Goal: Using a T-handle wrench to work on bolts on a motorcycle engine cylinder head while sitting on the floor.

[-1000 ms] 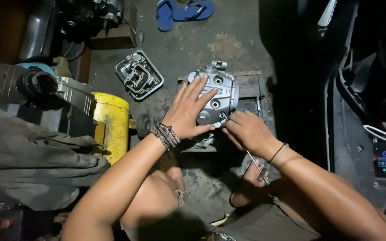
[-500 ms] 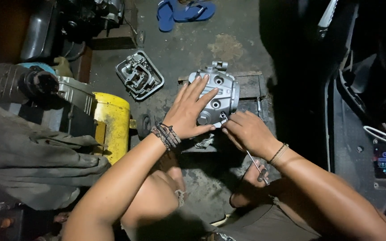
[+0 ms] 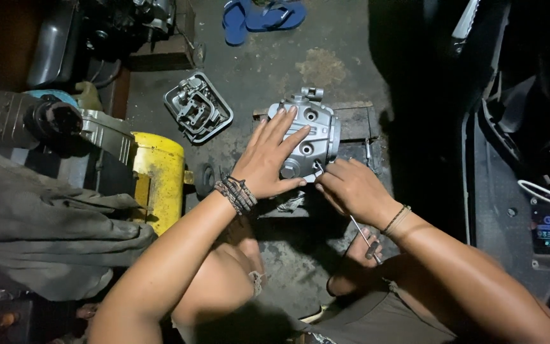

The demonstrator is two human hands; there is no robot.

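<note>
A grey metal engine cover (image 3: 316,130) rests on a dark wooden block (image 3: 354,121) on the floor. My left hand (image 3: 268,159) lies flat on top of it, fingers spread, pressing it down. My right hand (image 3: 351,188) is closed around a thin metal tool (image 3: 364,237). The tool's tip touches the near edge of the cover, and its handle end sticks out past my wrist. Both wrists wear bracelets.
A second grey engine part (image 3: 197,106) lies on the concrete floor to the left. A yellow tank (image 3: 159,178) and dark machinery (image 3: 46,127) stand further left over a grey cloth (image 3: 39,236). Blue sandals (image 3: 259,18) lie at the top. A dark vehicle body (image 3: 517,146) fills the right.
</note>
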